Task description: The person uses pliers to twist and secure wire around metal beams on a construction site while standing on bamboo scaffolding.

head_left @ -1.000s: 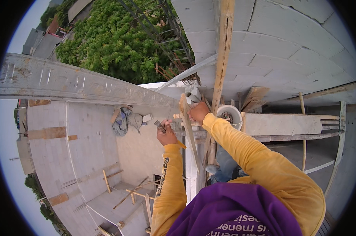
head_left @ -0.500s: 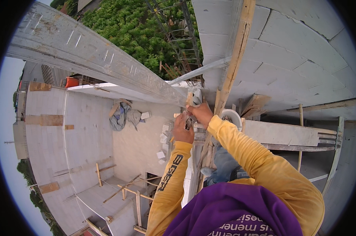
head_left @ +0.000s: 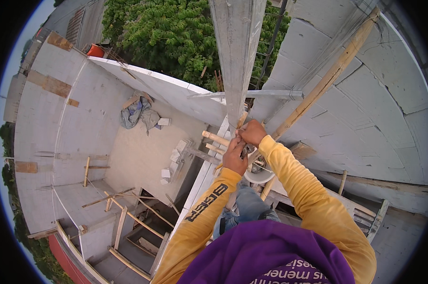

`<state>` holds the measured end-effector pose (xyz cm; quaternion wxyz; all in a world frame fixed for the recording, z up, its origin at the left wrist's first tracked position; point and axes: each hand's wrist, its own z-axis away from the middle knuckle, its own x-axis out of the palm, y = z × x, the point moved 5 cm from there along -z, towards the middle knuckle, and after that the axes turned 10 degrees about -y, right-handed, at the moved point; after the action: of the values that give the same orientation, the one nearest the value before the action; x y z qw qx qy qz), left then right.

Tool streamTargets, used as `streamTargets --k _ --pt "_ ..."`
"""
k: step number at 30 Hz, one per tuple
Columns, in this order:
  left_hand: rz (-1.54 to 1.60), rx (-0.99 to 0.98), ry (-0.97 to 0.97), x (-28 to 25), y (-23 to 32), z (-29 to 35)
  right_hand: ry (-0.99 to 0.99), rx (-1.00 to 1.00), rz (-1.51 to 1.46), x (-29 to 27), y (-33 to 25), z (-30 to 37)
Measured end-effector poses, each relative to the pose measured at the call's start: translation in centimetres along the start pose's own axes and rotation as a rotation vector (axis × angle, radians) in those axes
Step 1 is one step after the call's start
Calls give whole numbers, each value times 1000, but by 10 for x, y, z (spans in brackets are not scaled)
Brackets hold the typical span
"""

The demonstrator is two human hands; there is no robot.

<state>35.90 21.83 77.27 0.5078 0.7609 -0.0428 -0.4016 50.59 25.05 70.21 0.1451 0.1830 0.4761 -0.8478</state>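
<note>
My left hand (head_left: 235, 157) and my right hand (head_left: 253, 133) meet at the foot of a grey metal channel post (head_left: 237, 57), fingers curled. A small, dark grey, metallic-looking object (head_left: 245, 151) shows between my left hand and right wrist; its kind is unclear. What the right fingers pinch is hidden. Just beyond them, a short light wooden piece (head_left: 242, 119) stands against the post's lower end. Below my right wrist sits a white bucket (head_left: 260, 178) with things in it. Round wooden pole ends (head_left: 216, 138) stick out left of my hands.
A thin metal bar (head_left: 275, 94) crosses behind the post. One long wooden pole (head_left: 327, 71) slants along the grey block wall (head_left: 384, 113) at right. Far below left, a floor (head_left: 133, 156) holds a crumpled grey sheet (head_left: 140, 113) and white block pieces (head_left: 176, 156). Timber framing (head_left: 136, 220) surrounds an opening.
My view has turned, so the post now stands nearly upright in the picture instead of slanting from upper left. Both hands stay together at its foot.
</note>
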Motion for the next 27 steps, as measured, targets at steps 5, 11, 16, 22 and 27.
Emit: streamTargets --k 5,11,16,22,27 --pt "178 -290 197 7 -21 14 -87 35 27 -10 -24 14" --pt "1099 -751 134 41 -37 8 -119 32 43 -12 -28 13" --pt "1256 -944 145 56 -40 -3 -91 -68 207 -8 7 -11" --pt "1370 -1063 191 54 -56 9 -198 -84 170 12 -10 -8" --pt "1511 -1023 182 57 -40 -3 -266 -320 225 -2 24 -19"
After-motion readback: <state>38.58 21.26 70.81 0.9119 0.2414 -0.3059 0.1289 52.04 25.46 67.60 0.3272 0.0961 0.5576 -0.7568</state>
